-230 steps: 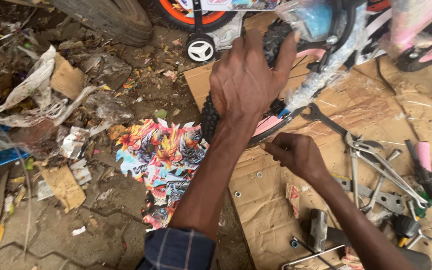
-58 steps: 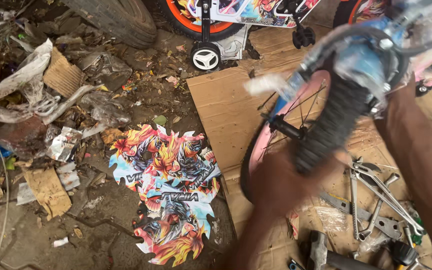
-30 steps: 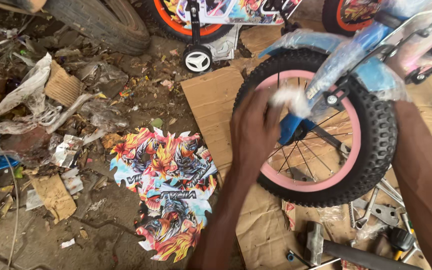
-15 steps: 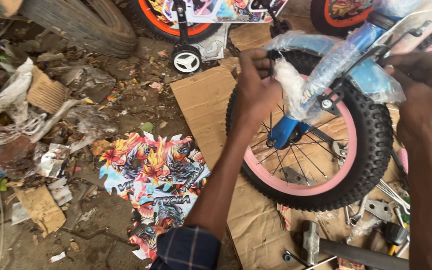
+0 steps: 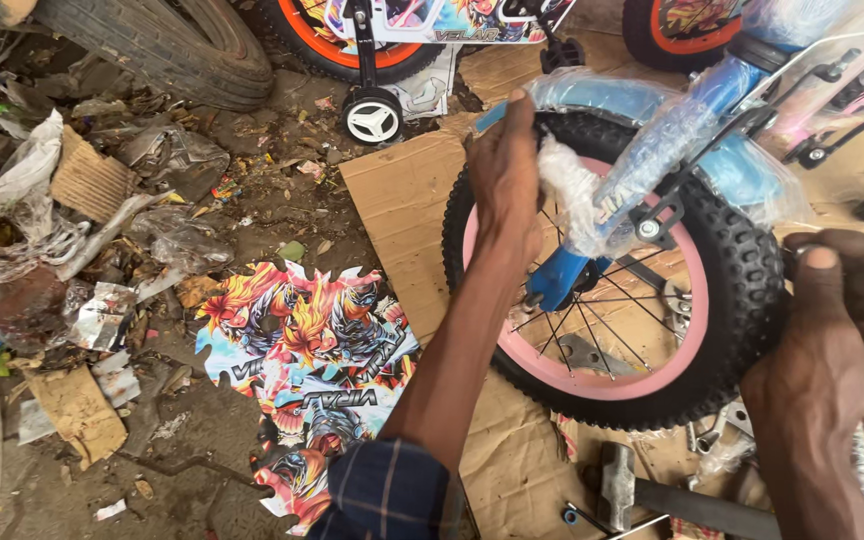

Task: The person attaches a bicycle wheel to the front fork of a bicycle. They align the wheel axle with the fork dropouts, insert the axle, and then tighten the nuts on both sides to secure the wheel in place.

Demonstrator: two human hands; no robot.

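Note:
A small bicycle wheel [image 5: 732, 300] with a knobbly black tyre and pink rim stands upright over a cardboard sheet [image 5: 402, 210]. A blue fork [image 5: 562, 275] and a blue mudguard [image 5: 602, 100], both wrapped in clear plastic, hold it. My left hand [image 5: 507, 185] lies over the tyre's upper left, fingers reaching up to the mudguard and against the plastic wrap. My right hand [image 5: 842, 310] grips the tyre's right side, thumb on top.
A colourful printed sticker sheet [image 5: 302, 350] lies on the dirt to the left. Rubbish and torn cardboard [image 5: 62, 230] pile up at far left. A large tyre [image 5: 182, 50] and an orange-rimmed bicycle with a white training wheel [image 5: 372, 118] stand behind. A hammer [image 5: 652, 490] lies below the wheel.
The wheel came into full view and now stands upright. My left hand has slid up from the spokes to the tyre's top left. My right hand has come down onto the tyre's right side.

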